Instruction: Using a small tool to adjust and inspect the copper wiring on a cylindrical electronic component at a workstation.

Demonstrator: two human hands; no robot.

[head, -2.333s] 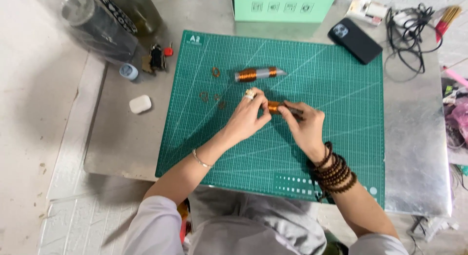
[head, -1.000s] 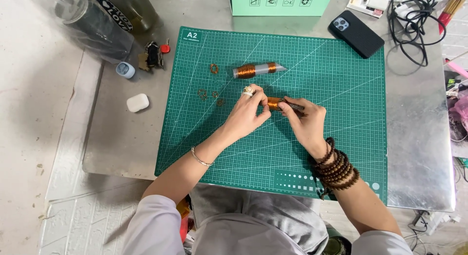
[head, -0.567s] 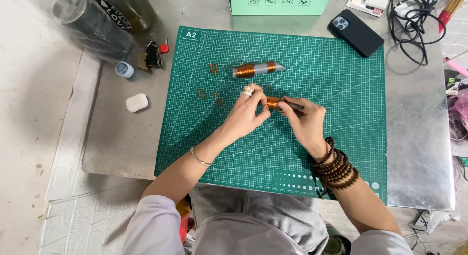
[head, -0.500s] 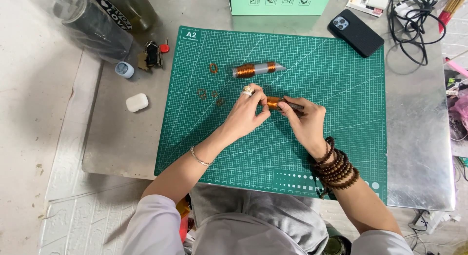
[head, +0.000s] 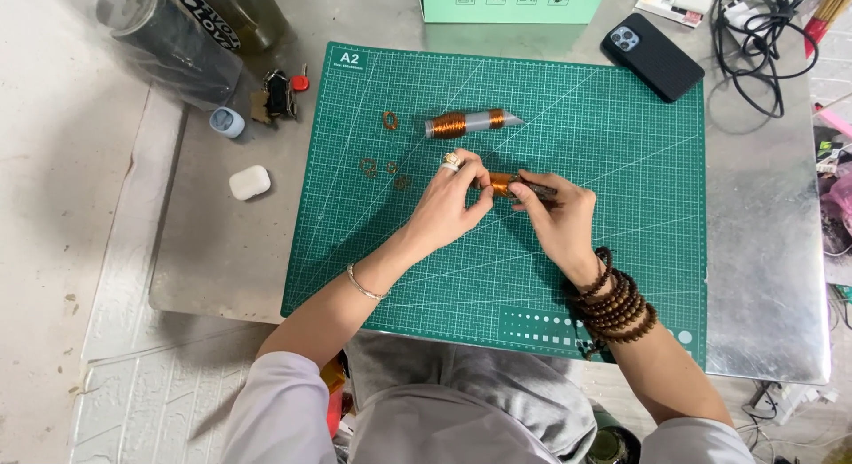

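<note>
Over the middle of a green cutting mat (head: 621,278), both my hands grip one small rod wound with copper-coloured wire (head: 504,184). My left hand (head: 451,202), with a ring on one finger, pinches its left end. Around the dark right end my right hand (head: 559,217) is closed. Just behind them a second, larger copper-wound spool with a grey pointed tip (head: 470,122) lies on the mat. Several small copper wire rings (head: 389,120) are scattered on the mat to the left of my hands.
A black phone (head: 652,56) and a tangle of black cable (head: 763,25) are at the back right. A teal box (head: 513,1) stands at the back edge. A white earbud case (head: 248,182), keys (head: 277,93) and dark bottles (head: 177,38) sit left of the mat.
Both hands stay in place on the copper-wound rod, with only slight finger movement. The view has shifted a little.
</note>
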